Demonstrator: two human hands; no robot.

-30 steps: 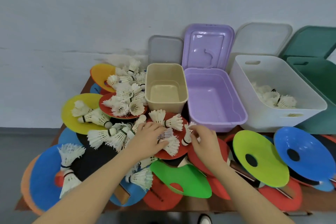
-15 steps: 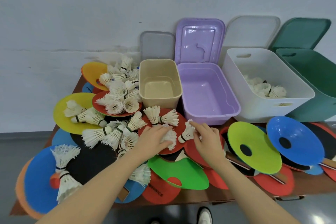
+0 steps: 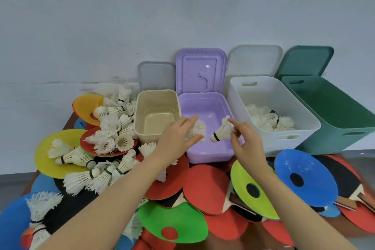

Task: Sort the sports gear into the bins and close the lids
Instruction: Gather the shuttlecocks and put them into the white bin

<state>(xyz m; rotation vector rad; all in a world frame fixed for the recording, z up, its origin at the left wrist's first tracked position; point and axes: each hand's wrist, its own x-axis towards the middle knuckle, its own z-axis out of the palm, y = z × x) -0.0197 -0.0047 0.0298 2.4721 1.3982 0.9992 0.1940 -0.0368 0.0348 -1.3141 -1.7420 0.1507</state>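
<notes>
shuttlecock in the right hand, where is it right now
In the head view, the shuttlecock is pinched by the right hand, held above the open purple bin, left of the white bin.

Four open bins: beige, purple, white, green. Four lids against the wall: grey, purple, clear, green. Two hands, left and right, one shuttlecock apiece. Loose shuttlecocks, discs and paddles piled beyond counting.

Above the open purple bin, two white feathered shuttlecocks are held; more lie in the white bin beside it.
</notes>
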